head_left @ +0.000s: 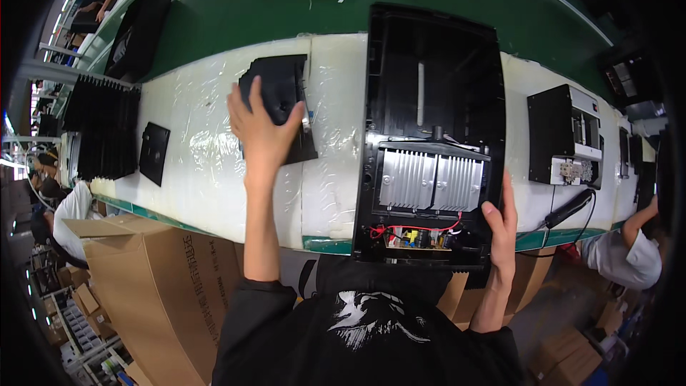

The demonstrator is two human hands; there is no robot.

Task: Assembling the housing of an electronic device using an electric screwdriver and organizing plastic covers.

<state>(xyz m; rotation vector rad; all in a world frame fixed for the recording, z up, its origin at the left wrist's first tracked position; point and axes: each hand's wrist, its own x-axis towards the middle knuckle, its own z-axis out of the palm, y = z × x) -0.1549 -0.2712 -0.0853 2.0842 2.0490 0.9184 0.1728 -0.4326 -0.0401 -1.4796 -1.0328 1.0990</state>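
White bench [193,104]: black panel [281,86] beneath splayed left hand [266,136], housing [457,86] in half-closed right hand [504,225].

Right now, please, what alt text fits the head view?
A person's right hand holds the edge of an open black housing containing silver heat sinks; the left hand spreads over a black panel on a white-covered bench.

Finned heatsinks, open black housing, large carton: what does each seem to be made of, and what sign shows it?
Finned heatsinks: probably aluminium, bare silvery finish; straight, bright fins.
Open black housing: likely moulded plastic, with a faint sheen and dark, uniform colour, though coated metal is possible.
Large carton: apparently corrugated cardboard, matt brown, with a folded-out flap.
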